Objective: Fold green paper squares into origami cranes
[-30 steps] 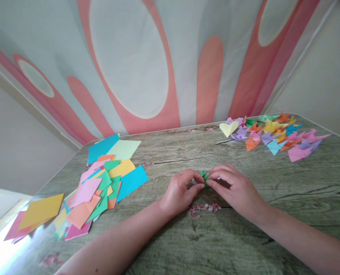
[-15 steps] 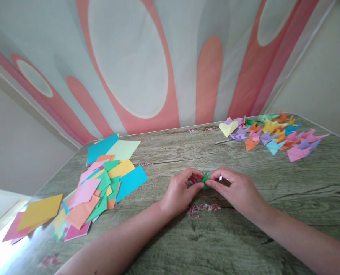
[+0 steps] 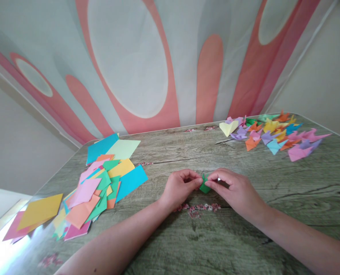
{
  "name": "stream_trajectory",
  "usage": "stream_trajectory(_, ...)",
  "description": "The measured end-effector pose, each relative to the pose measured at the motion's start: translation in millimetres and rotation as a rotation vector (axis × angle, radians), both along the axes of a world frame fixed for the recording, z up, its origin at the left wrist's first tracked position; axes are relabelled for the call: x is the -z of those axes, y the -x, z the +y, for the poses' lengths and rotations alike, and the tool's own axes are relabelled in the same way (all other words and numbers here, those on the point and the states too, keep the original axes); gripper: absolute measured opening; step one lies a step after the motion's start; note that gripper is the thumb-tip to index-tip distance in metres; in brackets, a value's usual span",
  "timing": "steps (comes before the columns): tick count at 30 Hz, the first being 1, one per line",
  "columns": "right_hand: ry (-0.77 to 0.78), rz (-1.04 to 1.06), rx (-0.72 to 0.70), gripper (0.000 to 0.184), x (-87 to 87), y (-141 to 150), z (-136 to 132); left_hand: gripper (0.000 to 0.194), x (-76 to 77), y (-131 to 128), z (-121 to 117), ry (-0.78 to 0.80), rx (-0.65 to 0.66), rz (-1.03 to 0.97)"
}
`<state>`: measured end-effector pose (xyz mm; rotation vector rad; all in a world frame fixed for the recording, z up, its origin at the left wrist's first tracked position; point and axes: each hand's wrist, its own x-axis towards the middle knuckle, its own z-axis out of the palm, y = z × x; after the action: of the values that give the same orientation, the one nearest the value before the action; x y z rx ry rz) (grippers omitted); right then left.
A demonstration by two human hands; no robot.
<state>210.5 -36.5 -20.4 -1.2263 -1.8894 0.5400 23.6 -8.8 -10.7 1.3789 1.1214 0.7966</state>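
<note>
Paper sheets (image 3: 85, 191) of mixed colours lie overlapping at the left of the wood-grain surface (image 3: 164, 152). Mid-surface, the person's left hand (image 3: 183, 187) pinches a small green folded paper (image 3: 204, 187); the right hand (image 3: 234, 187) grips its right side. Folded paper figures (image 3: 269, 137) cluster far right.

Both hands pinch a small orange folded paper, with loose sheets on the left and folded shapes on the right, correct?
The head view shows the small folded paper pinched by the left hand and right hand is green, not orange. The loose sheets and folded shapes are as you say.
</note>
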Motion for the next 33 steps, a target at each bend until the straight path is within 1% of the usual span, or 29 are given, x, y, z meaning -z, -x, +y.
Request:
stream_trajectory(5,-0.009,-0.004,-0.034,0.015,2.1,-0.1,0.6,0.021,-2.9,1.1,2.1,0.071,0.041,-0.003)
stream_trajectory(9,-0.015,0.002,-0.06,0.016,3.3,-0.5,1.2,0.022,-3.3,2.3,3.6,0.076,0.069,0.024)
stream_trajectory(16,0.042,-0.023,-0.036,0.012,4.3,0.3,0.5,0.017,3.3,2.3,3.2,-0.028,0.077,0.181)
stream_trajectory(21,0.066,-0.014,-0.008,0.013,5.6,1.4,0.7,0.015,5.2,1.6,0.7,-0.128,0.046,0.252)
stream_trajectory(24,0.073,-0.008,0.003,0.014,6.2,1.2,0.7,0.016,3.4,1.4,-0.2,-0.13,0.054,0.237)
stream_trajectory(29,0.036,0.012,0.0,0.01,5.7,-0.5,1.8,0.02,2.1,6.7,4.6,-0.017,0.098,0.087)
stream_trajectory(31,0.025,0.019,-0.026,0.008,5.6,-1.3,2.3,0.029,1.5,10.5,8.1,-0.059,0.119,0.08)
stream_trajectory(33,0.022,0.022,-0.064,0.006,5.5,-1.9,2.5,0.032,0.1,14.0,11.2,-0.148,0.13,0.137)
